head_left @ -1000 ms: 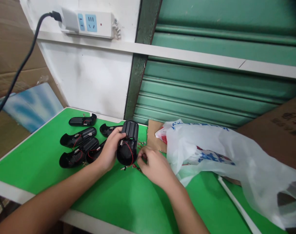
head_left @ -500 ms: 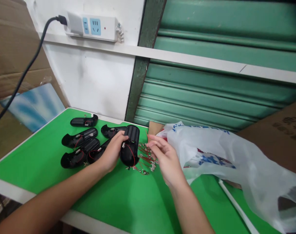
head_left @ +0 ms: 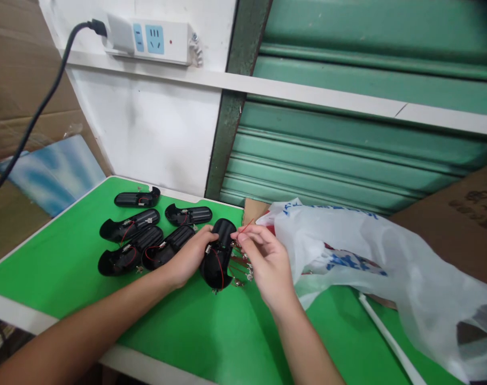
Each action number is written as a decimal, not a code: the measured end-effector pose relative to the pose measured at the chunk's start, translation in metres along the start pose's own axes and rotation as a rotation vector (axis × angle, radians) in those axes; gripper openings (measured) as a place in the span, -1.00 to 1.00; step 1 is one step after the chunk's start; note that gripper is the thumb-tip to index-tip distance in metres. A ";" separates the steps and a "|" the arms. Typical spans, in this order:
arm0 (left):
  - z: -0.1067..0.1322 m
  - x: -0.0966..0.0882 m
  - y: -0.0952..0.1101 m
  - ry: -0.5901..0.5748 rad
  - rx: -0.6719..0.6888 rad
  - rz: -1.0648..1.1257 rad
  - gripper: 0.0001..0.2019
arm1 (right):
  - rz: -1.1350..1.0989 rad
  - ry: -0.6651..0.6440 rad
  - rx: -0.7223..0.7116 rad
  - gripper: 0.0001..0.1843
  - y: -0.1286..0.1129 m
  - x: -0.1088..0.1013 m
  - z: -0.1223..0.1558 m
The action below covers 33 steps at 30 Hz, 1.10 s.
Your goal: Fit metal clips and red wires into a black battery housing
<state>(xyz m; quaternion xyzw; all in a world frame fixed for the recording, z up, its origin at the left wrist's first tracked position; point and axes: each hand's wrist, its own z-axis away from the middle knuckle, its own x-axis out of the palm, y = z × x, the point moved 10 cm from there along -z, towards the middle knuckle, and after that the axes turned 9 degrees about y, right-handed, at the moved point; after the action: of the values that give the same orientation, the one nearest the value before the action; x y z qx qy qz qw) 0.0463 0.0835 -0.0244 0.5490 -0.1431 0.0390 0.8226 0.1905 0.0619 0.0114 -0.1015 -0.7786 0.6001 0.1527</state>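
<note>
My left hand [head_left: 195, 254] is closed around the side of a black plastic housing [head_left: 217, 267], which has a rounded lower end and a red wire inside. Between the thumb and fingertips of my right hand [head_left: 265, 256] is a thin red wire [head_left: 247, 225], its tip pointing up and right, close to the housing's upper right edge. Under and beside my right hand lie several red wires with small metal contacts [head_left: 249, 274], partly hidden by it. More black housings [head_left: 123, 259] of the same kind lie to the left, some with red wires and small metal pieces.
A green mat [head_left: 175, 326] covers the table. To the right lies a white plastic bag [head_left: 347, 251], with a white stick [head_left: 391, 339] in front of it. A power strip [head_left: 167, 43] is fixed to the wall. Cardboard [head_left: 463, 219] stands at the right.
The held housing has tilted and come slightly lower and towards me. My right hand has moved left to its edge, and a red wire now shows in its fingertips.
</note>
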 end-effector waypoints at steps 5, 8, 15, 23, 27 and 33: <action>0.003 0.001 -0.008 0.025 -0.140 0.087 -0.74 | 0.150 -0.003 -0.120 -0.80 -0.011 0.004 0.008; 0.005 0.004 -0.009 0.007 -0.175 0.118 -0.74 | 0.241 0.001 -0.202 -0.84 -0.018 0.005 0.011; 0.006 0.004 -0.013 -0.024 -0.184 0.118 -0.71 | 0.320 -0.023 -0.303 -0.89 -0.027 0.008 0.015; 0.005 0.001 -0.013 0.033 -0.197 0.113 -0.70 | 0.335 -0.027 -0.324 -0.91 -0.031 0.009 0.015; 0.004 -0.002 -0.012 0.076 -0.175 0.104 -0.75 | 0.356 -0.006 -0.341 -0.92 -0.030 0.008 0.018; 0.002 -0.001 -0.008 0.059 -0.118 0.105 -0.77 | 0.405 0.040 -0.439 -0.93 -0.041 0.008 0.022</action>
<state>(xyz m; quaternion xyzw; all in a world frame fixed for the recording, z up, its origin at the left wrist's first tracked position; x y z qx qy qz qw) 0.0466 0.0790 -0.0316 0.4901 -0.1496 0.0896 0.8540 0.1759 0.0346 0.0469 -0.2971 -0.8505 0.4335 0.0198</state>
